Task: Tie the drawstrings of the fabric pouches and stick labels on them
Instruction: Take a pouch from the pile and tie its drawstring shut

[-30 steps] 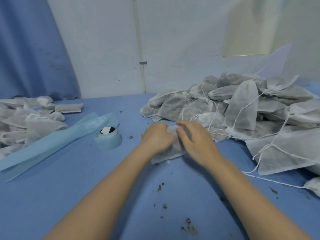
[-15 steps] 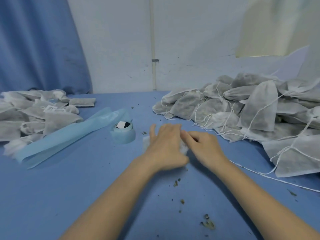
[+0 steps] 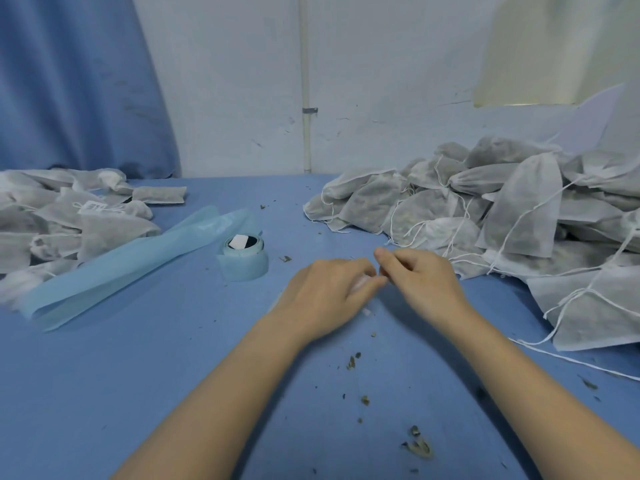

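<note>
Centrally, left hand [image 3: 329,299] lies curled over a mostly hidden pouch [image 3: 360,282] on the table [image 3: 138,375]; right hand [image 3: 419,282] pinches at its top. Label roll [image 3: 242,258] near left, untied pile [image 3: 485,220] just right; bare cloth toward the near edge.

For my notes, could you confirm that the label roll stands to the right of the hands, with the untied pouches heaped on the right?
Not quite: in the head view the label roll stands to the left of both hands. The untied pouches are indeed heaped on the right.
</note>
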Demonstrator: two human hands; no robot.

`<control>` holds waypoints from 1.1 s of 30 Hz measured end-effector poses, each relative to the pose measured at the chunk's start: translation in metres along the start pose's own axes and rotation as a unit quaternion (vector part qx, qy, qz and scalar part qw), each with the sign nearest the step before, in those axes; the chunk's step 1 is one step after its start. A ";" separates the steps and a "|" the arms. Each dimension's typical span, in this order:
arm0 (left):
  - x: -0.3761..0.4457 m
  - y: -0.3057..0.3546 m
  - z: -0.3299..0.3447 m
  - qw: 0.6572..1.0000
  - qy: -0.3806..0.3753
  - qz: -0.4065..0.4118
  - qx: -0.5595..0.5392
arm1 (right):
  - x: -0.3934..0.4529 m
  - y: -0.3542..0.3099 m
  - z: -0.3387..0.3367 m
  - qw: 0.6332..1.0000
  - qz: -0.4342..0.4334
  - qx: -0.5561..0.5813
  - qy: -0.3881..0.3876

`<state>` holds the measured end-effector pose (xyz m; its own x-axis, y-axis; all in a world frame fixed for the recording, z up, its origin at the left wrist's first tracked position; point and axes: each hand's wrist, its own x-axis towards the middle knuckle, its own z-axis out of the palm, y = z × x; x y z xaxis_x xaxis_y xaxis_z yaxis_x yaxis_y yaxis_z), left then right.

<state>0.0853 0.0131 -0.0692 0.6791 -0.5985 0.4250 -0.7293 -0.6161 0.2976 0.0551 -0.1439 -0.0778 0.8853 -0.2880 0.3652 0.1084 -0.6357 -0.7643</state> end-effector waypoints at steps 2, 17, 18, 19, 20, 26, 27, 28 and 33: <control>0.000 -0.001 0.000 1.000 0.017 0.009 0.020 | -0.001 -0.002 0.000 1.000 0.006 -0.010 0.002; 0.001 0.003 0.002 0.883 0.119 -0.215 -0.400 | -0.009 -0.026 0.019 0.789 0.196 0.577 -0.080; 0.001 0.004 0.003 0.884 0.124 -0.218 -0.394 | -0.010 -0.026 0.021 0.811 0.183 0.550 -0.084; 0.000 0.004 0.003 0.888 0.127 -0.218 -0.384 | -0.011 -0.026 0.022 0.836 0.169 0.515 -0.087; 0.000 0.005 0.004 0.893 0.127 -0.217 -0.372 | -0.011 -0.027 0.024 0.865 0.154 0.469 -0.088; -0.001 0.003 0.001 0.898 0.130 -0.210 -0.363 | -0.013 -0.029 0.031 0.960 0.101 0.245 -0.088; -0.001 0.001 0.001 0.900 0.131 -0.212 -0.359 | -0.012 -0.029 0.032 0.964 0.100 0.230 -0.091; -0.001 0.000 0.000 0.902 0.133 -0.216 -0.350 | -0.011 -0.028 0.032 0.967 0.098 0.217 -0.094; -0.001 0.002 0.006 0.936 0.141 -0.230 -0.225 | -0.011 -0.030 0.038 0.992 0.029 0.095 -0.076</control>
<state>0.0836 0.0094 -0.0736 0.9276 -0.1246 0.3522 -0.3686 -0.4595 0.8081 0.0592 -0.0939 -0.0791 0.9486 -0.1999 0.2454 0.1267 -0.4707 -0.8731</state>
